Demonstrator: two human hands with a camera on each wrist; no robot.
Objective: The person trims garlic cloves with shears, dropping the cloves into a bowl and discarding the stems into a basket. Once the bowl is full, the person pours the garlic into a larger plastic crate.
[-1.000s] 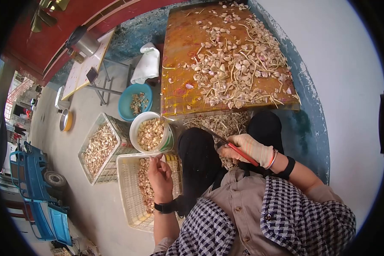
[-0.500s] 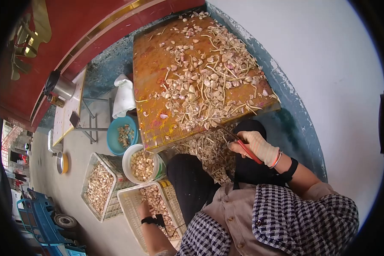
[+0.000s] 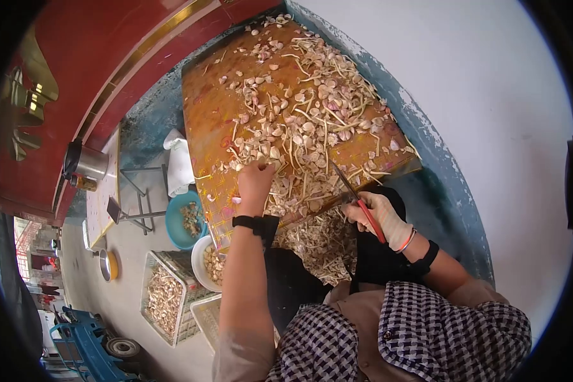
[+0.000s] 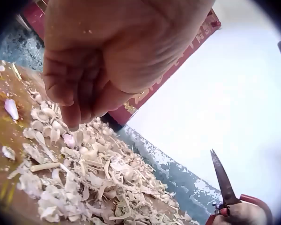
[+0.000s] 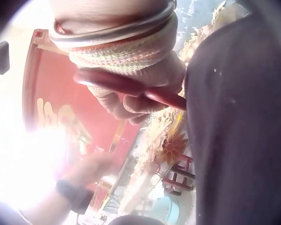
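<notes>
My bare left hand (image 3: 256,184) reaches over the wooden table (image 3: 207,95), its fingertips right at a heap of garlic cloves and dry stalks (image 3: 305,134). In the left wrist view its fingers (image 4: 61,91) bend loosely downward above the garlic, and nothing shows between them. Near the table's front edge my gloved right hand (image 3: 383,219) grips red-handled scissors (image 3: 372,219), blades pointing up toward the heap. The right wrist view shows a red handle (image 5: 112,83) against the knitted glove (image 5: 126,61); the blades are hidden there.
Garlic waste (image 3: 318,248) is piled below the table, between the person's knees. Left of the table stand a blue basin (image 3: 172,223), a white bucket (image 3: 198,267) and two crates, one holding garlic (image 3: 162,299). A folding table (image 3: 105,191) and a wall (image 3: 477,95) flank the spot.
The left hand went from beside the bucket down to the lower crate, then up to the garlic on the table. The right hand keeps holding the scissors. The head view has shifted.
</notes>
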